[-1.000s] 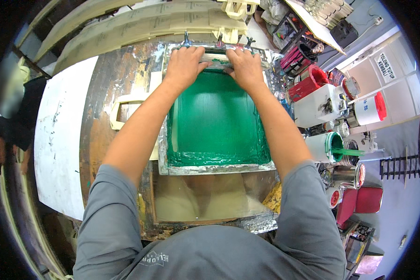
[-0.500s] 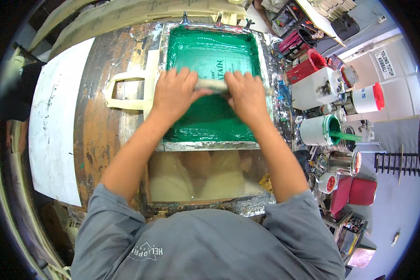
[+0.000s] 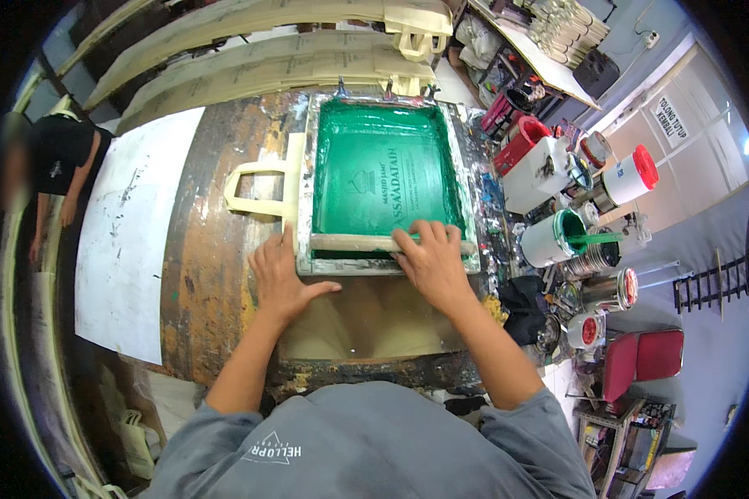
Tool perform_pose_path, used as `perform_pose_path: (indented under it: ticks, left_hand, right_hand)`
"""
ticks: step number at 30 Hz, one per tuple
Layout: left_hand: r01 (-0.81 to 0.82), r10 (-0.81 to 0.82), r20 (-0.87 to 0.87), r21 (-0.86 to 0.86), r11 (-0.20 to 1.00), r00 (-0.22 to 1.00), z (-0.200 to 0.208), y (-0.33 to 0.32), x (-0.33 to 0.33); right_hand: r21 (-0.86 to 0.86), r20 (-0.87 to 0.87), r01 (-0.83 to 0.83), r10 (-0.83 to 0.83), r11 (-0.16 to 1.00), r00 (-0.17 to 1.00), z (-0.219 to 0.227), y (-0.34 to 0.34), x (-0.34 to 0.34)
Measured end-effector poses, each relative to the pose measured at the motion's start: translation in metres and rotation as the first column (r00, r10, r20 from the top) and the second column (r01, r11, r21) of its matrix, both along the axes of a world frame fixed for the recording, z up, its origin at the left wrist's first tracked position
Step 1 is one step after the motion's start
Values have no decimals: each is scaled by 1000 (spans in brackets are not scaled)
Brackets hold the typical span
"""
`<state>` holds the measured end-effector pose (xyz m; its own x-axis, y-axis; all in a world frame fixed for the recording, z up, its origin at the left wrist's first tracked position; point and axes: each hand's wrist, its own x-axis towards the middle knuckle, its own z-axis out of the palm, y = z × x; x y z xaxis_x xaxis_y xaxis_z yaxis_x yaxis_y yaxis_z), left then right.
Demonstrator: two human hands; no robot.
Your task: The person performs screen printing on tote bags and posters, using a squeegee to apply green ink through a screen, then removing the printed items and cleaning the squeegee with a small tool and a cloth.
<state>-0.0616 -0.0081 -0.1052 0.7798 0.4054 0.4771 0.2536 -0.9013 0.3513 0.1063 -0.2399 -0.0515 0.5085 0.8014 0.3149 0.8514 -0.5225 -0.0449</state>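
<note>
Right now the right hand (image 3: pixel 433 264) is clamped over the pale wooden squeegee bar (image 3: pixel 358 243), fingers wrapped over its right half, bar lying across the near end of the green-inked printing screen in its foil-taped frame (image 3: pixel 383 170). Bar runs nearly the full width of the mesh; its left end stops just short of the frame's left rail, its right end reaches the right rail.

Left hand (image 3: pixel 281 279) holds nothing: flat, fingers spread, palm down on the worn brown table (image 3: pixel 204 249), touching the frame's near-left corner, thumb pointing along the near rail.

Edges and room:
- Frame's far edge is pinned by metal clamps (image 3: pixel 384 87) at the table's far side.
- Left of frame: cream tote bag handles (image 3: pixel 258 187) stick out from under it, then bare table, then a white sheet (image 3: pixel 129 241) well apart to the left.
- Right of frame: tight. Ink-smeared strip of table, then clutter just beside it: white bucket with green ink and a stirrer (image 3: pixel 562 237), red container (image 3: pixel 520 141), white tub with red lid (image 3: pixel 628 176), small tins (image 3: pixel 599 291).
- Near side: open tan board surface (image 3: pixel 374 320) between frame and the person's grey shirt (image 3: pixel 374 449).
- Far side: long cream boards (image 3: pixel 250 41) stacked beyond the clamps.

Another person in a black shirt (image 3: pixel 58 158) stands at far left, well apart from the screen.
</note>
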Motion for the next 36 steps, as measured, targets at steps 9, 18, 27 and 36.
perform_pose_path:
  ticks: [9, 18, 27, 36]
  left_hand:
    - [35, 31, 151, -415, 909, 988, 16, 6, 7]
    - [-339, 342, -55, 49, 939, 938, -25, 23, 40]
    - [-198, 213, 21, -291, 936, 977, -55, 65, 75]
    - [-143, 201, 82, -455, 879, 976, 29, 186, 45]
  right_hand:
    - [218, 206, 27, -73, 976, 976, 64, 10, 6]
    - [447, 424, -160, -51, 880, 904, 179, 68, 108]
    - [411, 351, -66, -91, 909, 932, 203, 70, 111]
    - [387, 346, -108, -35, 916, 937, 205, 81, 108]
